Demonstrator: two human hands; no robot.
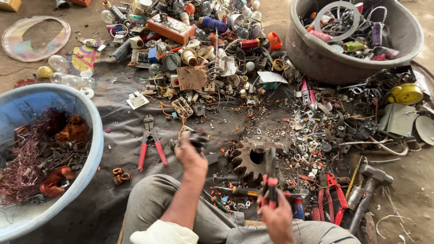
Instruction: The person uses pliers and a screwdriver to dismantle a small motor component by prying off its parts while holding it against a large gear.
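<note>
A blue tub point(92, 117) holds copper wire point(27, 167), a grey tub point(316, 58) mixed scrap — the left hand point(190, 153) grips a small dark part point(198, 138) above the cloth, the right hand point(276, 217) clasps red-handled pliers point(270, 174) upright beside a rusty gear point(248, 160).

Lighting: even, soft daylight, bright throughout; shadows faint and short, with mild glare on the clear glass bulbs point(68, 74) at upper left. Focus: sharp across most of the frame; motion blur on both hands, left point(189, 151) and right point(273, 214). Edges: slight wide-angle bending of the blue tub point(92, 115) and grey basin point(312, 56).
</note>
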